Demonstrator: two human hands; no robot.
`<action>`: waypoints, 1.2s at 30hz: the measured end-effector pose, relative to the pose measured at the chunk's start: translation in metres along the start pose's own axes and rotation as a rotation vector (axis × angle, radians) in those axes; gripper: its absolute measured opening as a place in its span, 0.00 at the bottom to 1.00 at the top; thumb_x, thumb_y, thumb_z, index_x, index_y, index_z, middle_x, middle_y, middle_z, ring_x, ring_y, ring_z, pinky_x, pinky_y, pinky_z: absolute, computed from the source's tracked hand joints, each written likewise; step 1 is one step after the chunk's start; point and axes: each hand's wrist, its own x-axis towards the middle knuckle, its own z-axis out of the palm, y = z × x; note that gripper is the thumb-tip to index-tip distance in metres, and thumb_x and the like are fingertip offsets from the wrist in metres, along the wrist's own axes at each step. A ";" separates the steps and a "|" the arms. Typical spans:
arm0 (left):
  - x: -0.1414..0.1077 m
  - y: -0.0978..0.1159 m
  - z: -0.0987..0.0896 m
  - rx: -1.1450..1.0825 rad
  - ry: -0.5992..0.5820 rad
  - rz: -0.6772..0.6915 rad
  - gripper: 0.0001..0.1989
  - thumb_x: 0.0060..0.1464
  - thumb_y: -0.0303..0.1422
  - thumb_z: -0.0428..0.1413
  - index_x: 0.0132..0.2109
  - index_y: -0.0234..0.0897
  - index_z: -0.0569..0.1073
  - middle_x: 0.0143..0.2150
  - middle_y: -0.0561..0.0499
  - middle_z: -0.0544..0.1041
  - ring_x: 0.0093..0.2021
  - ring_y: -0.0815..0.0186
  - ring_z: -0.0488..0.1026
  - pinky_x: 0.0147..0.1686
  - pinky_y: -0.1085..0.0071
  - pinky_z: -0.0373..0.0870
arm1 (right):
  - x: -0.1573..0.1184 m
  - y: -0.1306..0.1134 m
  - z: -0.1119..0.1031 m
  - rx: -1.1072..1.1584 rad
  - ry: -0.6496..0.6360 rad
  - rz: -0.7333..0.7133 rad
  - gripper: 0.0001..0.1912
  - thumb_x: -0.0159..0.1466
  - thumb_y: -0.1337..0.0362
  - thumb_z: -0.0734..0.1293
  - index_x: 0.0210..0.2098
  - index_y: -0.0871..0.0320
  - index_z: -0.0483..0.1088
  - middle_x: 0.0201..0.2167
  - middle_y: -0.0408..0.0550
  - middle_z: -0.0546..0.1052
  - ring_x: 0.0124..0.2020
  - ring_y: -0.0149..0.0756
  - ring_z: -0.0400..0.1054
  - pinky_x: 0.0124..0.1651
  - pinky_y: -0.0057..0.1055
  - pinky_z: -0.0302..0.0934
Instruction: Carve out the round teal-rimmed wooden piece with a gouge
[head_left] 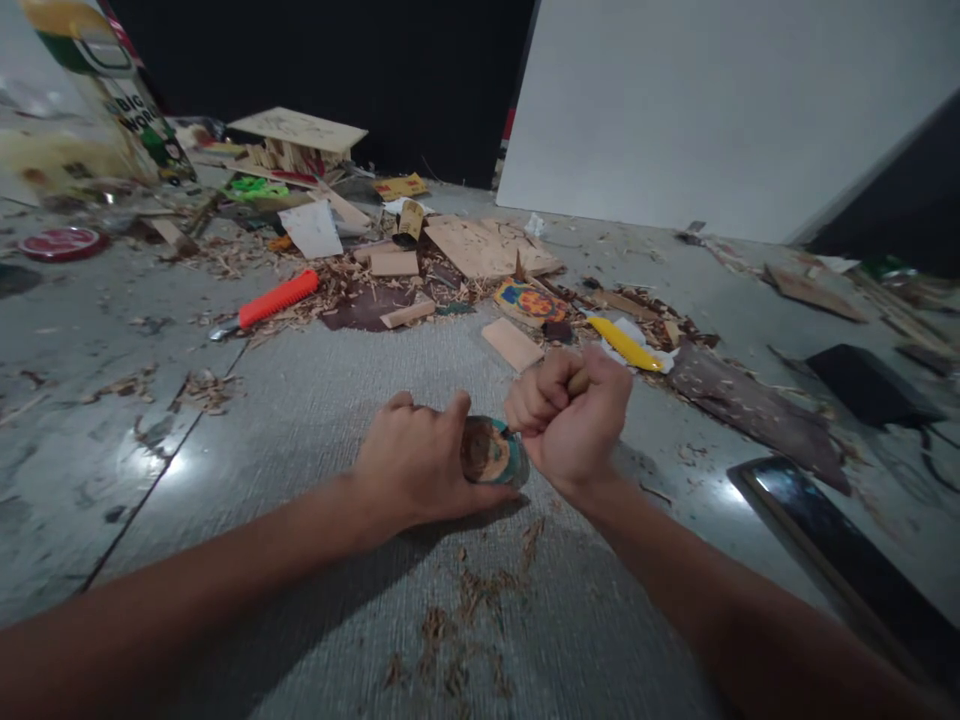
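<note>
My left hand (420, 455) presses a small rounded wooden piece (491, 450) down on the grey floor, thumb and fingers round its edge. The piece has a teal painted rim and a bare, scraped brown middle. Just right of it, my right hand (566, 415) is closed in a fist round a carving tool. Most of this tool is hidden in the fist; a tan bit of handle shows between the fingers, and a dark tip meets the rim of the piece. Wood shavings (480, 590) lie in front of both hands.
A red-orange cutter (277, 298) lies left, a yellow-handled tool (626, 345) right. Behind are wood scraps, a painted piece (529, 300) and a plywood sheet (491, 247). A phone (847, 540) and a black box (874, 385) lie right; a large jar (112, 100) stands back left.
</note>
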 end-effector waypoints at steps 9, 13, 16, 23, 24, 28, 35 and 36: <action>0.000 0.000 0.002 -0.019 0.009 0.003 0.47 0.42 0.73 0.43 0.45 0.32 0.71 0.27 0.41 0.78 0.30 0.47 0.78 0.39 0.53 0.70 | -0.003 0.001 0.004 -0.031 -0.042 -0.015 0.32 0.63 0.46 0.62 0.11 0.55 0.49 0.10 0.34 0.45 0.12 0.23 0.37 0.15 0.24 0.39; 0.002 0.000 0.000 -0.033 -0.017 0.004 0.45 0.42 0.72 0.45 0.45 0.34 0.70 0.27 0.42 0.78 0.30 0.48 0.78 0.41 0.52 0.70 | 0.002 0.000 0.002 0.058 0.029 0.067 0.31 0.65 0.49 0.56 0.10 0.55 0.48 0.10 0.34 0.44 0.11 0.23 0.36 0.14 0.24 0.38; 0.002 0.000 0.000 -0.048 -0.019 0.017 0.44 0.43 0.72 0.45 0.44 0.34 0.70 0.27 0.42 0.79 0.30 0.48 0.79 0.42 0.52 0.70 | 0.012 -0.001 -0.005 0.151 0.139 0.144 0.29 0.66 0.52 0.52 0.11 0.54 0.46 0.09 0.34 0.43 0.11 0.24 0.33 0.13 0.25 0.35; 0.003 0.001 0.001 -0.010 -0.004 0.022 0.43 0.42 0.71 0.47 0.44 0.35 0.71 0.29 0.41 0.80 0.32 0.48 0.79 0.42 0.53 0.71 | 0.024 0.005 -0.023 0.292 0.320 0.265 0.24 0.64 0.54 0.51 0.15 0.53 0.42 0.10 0.33 0.41 0.12 0.25 0.30 0.12 0.26 0.31; 0.003 0.002 0.001 -0.011 -0.004 0.023 0.43 0.42 0.71 0.47 0.44 0.35 0.71 0.29 0.41 0.80 0.32 0.48 0.79 0.42 0.54 0.71 | 0.024 0.006 -0.025 0.304 0.333 0.276 0.24 0.64 0.54 0.51 0.15 0.53 0.42 0.10 0.33 0.41 0.12 0.25 0.30 0.12 0.26 0.32; 0.002 0.002 0.001 -0.013 0.017 0.008 0.42 0.41 0.70 0.49 0.43 0.34 0.71 0.28 0.41 0.79 0.32 0.47 0.79 0.40 0.55 0.72 | 0.023 0.011 -0.028 0.348 0.386 0.309 0.23 0.64 0.55 0.51 0.15 0.53 0.41 0.09 0.33 0.42 0.12 0.25 0.32 0.12 0.26 0.33; 0.002 0.001 0.001 -0.032 0.034 0.025 0.41 0.42 0.69 0.50 0.43 0.34 0.71 0.27 0.40 0.80 0.30 0.44 0.79 0.40 0.51 0.72 | 0.025 0.010 -0.027 0.393 0.465 0.337 0.22 0.65 0.58 0.50 0.17 0.53 0.39 0.08 0.33 0.42 0.10 0.25 0.35 0.12 0.26 0.36; 0.002 0.001 0.000 -0.034 0.033 0.023 0.41 0.42 0.70 0.50 0.43 0.34 0.71 0.27 0.40 0.80 0.30 0.44 0.79 0.41 0.51 0.72 | 0.026 0.009 -0.027 0.396 0.468 0.340 0.22 0.66 0.58 0.49 0.17 0.53 0.39 0.08 0.34 0.43 0.10 0.25 0.36 0.12 0.26 0.36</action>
